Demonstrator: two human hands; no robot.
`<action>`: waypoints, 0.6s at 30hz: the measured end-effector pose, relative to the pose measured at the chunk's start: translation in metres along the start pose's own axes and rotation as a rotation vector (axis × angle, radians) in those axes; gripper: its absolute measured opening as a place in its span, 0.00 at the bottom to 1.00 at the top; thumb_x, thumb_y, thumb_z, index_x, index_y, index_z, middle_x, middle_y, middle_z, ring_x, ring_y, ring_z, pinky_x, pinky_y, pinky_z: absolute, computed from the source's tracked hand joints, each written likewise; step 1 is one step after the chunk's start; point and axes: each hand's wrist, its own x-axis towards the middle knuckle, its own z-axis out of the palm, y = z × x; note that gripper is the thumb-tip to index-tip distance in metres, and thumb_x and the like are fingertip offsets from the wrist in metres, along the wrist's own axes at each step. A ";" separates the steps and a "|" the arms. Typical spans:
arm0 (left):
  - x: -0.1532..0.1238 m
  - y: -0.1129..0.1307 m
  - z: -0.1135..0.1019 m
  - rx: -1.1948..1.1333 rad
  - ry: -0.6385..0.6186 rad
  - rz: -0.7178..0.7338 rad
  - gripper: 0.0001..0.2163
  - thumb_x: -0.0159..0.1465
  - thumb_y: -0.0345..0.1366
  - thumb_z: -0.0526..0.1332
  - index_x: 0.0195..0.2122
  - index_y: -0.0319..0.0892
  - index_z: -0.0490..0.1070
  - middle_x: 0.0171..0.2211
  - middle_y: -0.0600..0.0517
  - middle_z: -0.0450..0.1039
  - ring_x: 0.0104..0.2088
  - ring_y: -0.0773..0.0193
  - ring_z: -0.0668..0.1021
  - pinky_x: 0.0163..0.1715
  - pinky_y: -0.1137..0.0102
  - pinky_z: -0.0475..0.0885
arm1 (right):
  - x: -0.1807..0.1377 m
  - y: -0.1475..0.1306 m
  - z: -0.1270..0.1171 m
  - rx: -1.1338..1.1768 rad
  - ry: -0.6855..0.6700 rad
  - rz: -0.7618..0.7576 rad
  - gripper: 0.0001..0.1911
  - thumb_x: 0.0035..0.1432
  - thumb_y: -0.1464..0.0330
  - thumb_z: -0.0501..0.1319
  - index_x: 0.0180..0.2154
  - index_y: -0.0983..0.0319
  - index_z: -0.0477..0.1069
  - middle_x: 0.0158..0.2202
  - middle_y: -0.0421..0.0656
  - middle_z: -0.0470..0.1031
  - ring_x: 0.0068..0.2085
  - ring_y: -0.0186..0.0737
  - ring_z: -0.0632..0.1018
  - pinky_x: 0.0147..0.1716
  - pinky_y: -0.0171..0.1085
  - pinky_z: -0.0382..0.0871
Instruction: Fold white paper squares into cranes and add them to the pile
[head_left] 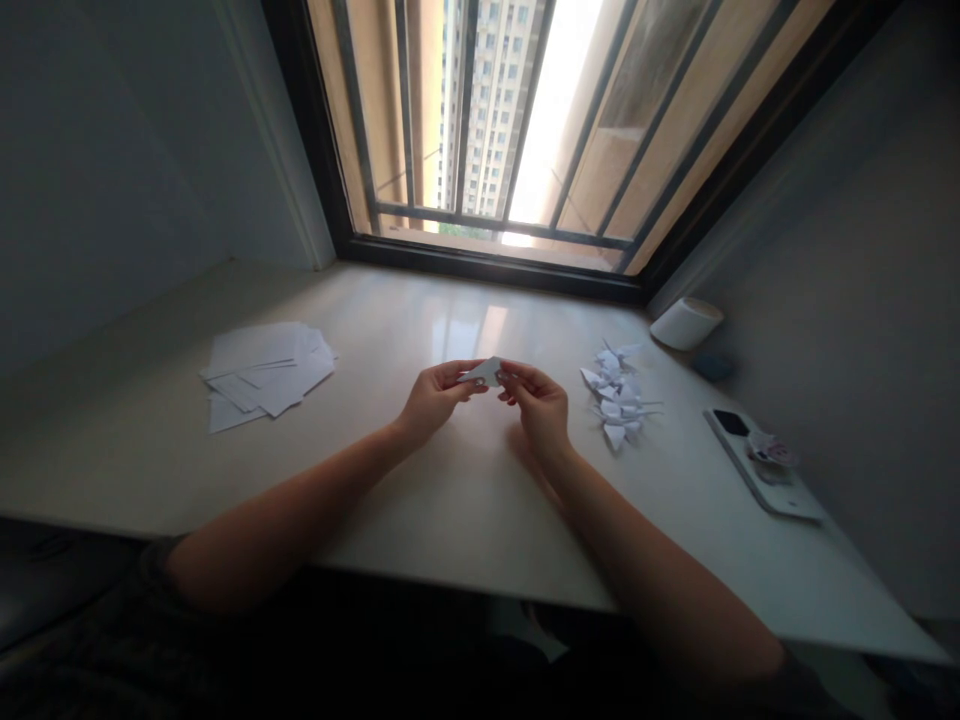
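A small folded piece of white paper [486, 371] is held up between both hands over the middle of the table. My left hand [439, 398] pinches its left end between thumb and fingers. On the other side, my right hand [538, 400] grips the right end, fingertips closed on it. The fingers hide part of the paper, so its full shape cannot be made out. To the left lies a loose stack of white paper sheets [270, 365]. Right of my right hand sits a cluster of several folded white paper figures [619, 392] with pointed ends, like paper cranes.
The pale glossy tabletop [390, 310] meets a barred window [487, 120] at the back. A white cylindrical container [686, 323] stands in the far right corner, beside a dark round object [712, 366]. A phone [761, 470] with a ring-like attachment lies near the right edge.
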 end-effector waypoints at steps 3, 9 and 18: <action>0.000 -0.001 -0.002 -0.030 -0.047 -0.030 0.21 0.50 0.34 0.68 0.47 0.42 0.76 0.35 0.48 0.80 0.37 0.59 0.79 0.37 0.68 0.67 | 0.001 0.000 -0.001 0.006 0.015 0.007 0.12 0.42 0.64 0.69 0.33 0.60 0.78 0.27 0.40 0.78 0.23 0.33 0.72 0.24 0.35 0.63; 0.001 -0.006 -0.007 -0.170 -0.170 -0.092 0.31 0.50 0.31 0.68 0.57 0.42 0.67 0.34 0.51 0.80 0.40 0.59 0.80 0.49 0.63 0.66 | 0.003 0.000 -0.002 0.024 0.039 0.010 0.11 0.43 0.65 0.69 0.33 0.60 0.78 0.23 0.38 0.75 0.22 0.32 0.71 0.24 0.34 0.60; -0.003 0.004 -0.007 -0.114 -0.261 -0.103 0.36 0.53 0.36 0.69 0.62 0.44 0.58 0.41 0.45 0.79 0.47 0.54 0.77 0.49 0.60 0.66 | 0.008 0.005 -0.007 0.016 0.072 0.009 0.13 0.44 0.63 0.68 0.35 0.61 0.77 0.23 0.38 0.74 0.23 0.32 0.71 0.24 0.35 0.62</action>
